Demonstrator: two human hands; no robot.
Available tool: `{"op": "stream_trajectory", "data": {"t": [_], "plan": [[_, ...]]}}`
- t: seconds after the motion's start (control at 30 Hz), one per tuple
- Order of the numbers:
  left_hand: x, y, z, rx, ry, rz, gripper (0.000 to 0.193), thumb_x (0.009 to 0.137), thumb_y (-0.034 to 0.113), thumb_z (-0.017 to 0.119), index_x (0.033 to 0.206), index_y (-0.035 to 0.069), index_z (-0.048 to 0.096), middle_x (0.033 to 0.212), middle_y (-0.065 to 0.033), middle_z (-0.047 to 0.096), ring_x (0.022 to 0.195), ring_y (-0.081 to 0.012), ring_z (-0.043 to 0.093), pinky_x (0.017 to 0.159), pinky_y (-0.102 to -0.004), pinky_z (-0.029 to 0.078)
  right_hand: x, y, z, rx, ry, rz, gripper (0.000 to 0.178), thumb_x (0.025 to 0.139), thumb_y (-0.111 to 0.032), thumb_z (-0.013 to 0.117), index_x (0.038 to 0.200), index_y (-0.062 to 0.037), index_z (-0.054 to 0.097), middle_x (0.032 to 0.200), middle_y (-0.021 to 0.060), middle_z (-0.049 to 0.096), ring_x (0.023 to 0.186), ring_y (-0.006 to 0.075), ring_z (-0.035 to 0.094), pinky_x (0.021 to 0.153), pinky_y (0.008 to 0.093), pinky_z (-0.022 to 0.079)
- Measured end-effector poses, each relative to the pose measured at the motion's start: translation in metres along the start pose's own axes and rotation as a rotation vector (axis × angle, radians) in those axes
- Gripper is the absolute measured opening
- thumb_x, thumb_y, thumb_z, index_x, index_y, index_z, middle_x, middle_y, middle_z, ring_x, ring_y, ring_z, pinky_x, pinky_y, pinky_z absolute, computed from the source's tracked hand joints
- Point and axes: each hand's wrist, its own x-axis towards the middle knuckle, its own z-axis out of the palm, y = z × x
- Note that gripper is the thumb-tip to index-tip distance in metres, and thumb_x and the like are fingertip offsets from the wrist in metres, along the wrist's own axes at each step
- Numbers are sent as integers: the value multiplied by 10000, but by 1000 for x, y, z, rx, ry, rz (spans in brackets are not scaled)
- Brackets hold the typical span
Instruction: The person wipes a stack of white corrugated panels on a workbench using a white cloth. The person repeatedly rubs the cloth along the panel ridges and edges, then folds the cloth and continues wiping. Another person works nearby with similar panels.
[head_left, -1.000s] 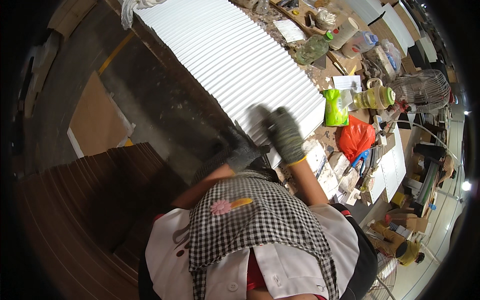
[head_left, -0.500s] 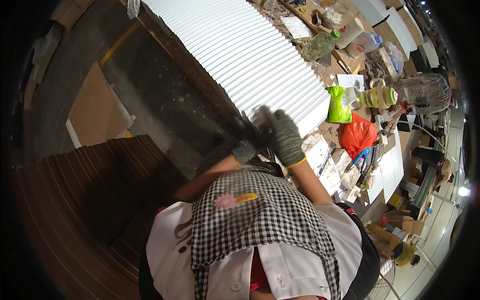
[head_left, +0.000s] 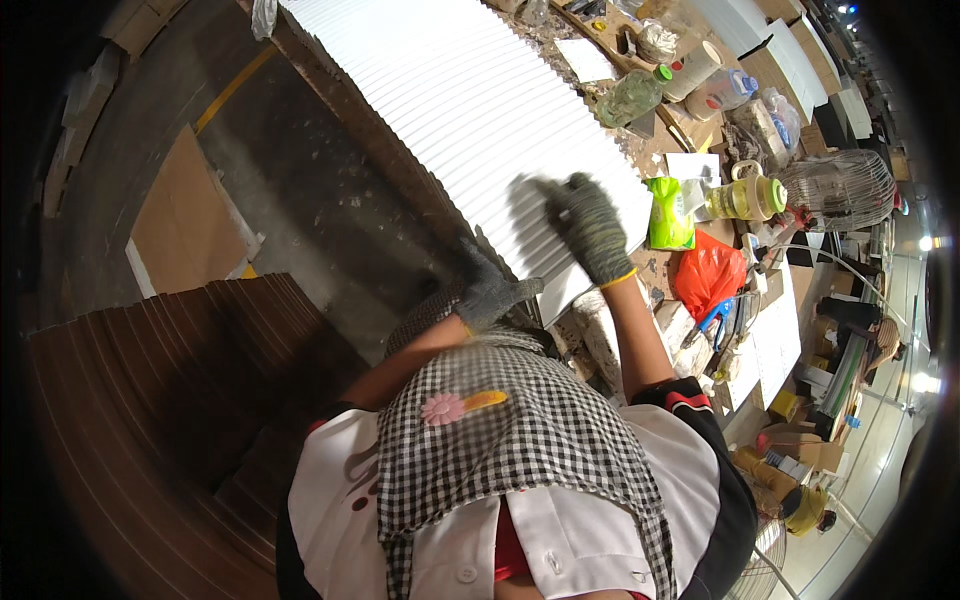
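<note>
White ridged stack [head_left: 450, 120]; right hand [head_left: 592, 232] over it; left hand [head_left: 488, 298] beside; finger grip unclear.

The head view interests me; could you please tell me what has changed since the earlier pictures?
The grey-green-gloved right hand has moved forward over the white ridged stack, away from the dark-grey-gloved left hand, which stays by the stack's near end. Any grip taken or released is unclear. The red plastic bag and bright green packet stayed put.

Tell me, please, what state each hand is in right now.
Left hand: by the edge of the white strips; whether it holds anything cannot be told.
Right hand: over the strips, grip unclear.
</note>
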Motion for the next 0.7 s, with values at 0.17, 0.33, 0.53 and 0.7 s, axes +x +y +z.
{"op": "stream_trajectory", "data": {"t": [0.17,0.33,0.53,0.7], "plan": [[-2,-1,-1,-371,-212,6,1408,871,524,876,1698,-29,-121,1761,-312,46,1649,-446,88,1342,-556,199,-5,-8,1,-100,-72,-122,434,985,-209,703,1405,-315,727,1038,152,707,915,249,720,849,403,641],[-27,39,-19,-221,17,-87,1705,746,633,940,1567,-153,-331,1697,-464,-147,1627,-550,8,1350,-552,121,0,-12,7,-8,152,-131,501,912,-198,764,1406,-273,738,909,133,640,853,301,664,798,436,593],[-30,62,-32,-91,-82,-170,1746,716,635,960,1553,-151,-355,1689,-471,-170,1638,-543,-32,1352,-551,99,12,-5,7,422,-90,83,487,921,-174,809,1396,-256,739,984,116,693,876,270,696,817,417,639],[-21,30,-22,-179,-60,-168,1739,699,603,978,1581,-120,-335,1681,-485,-62,1639,-512,45,1350,-532,134,13,-3,11,83,124,-5,477,924,-135,787,1392,-225,753,980,111,654,863,276,674,802,433,603]]}}
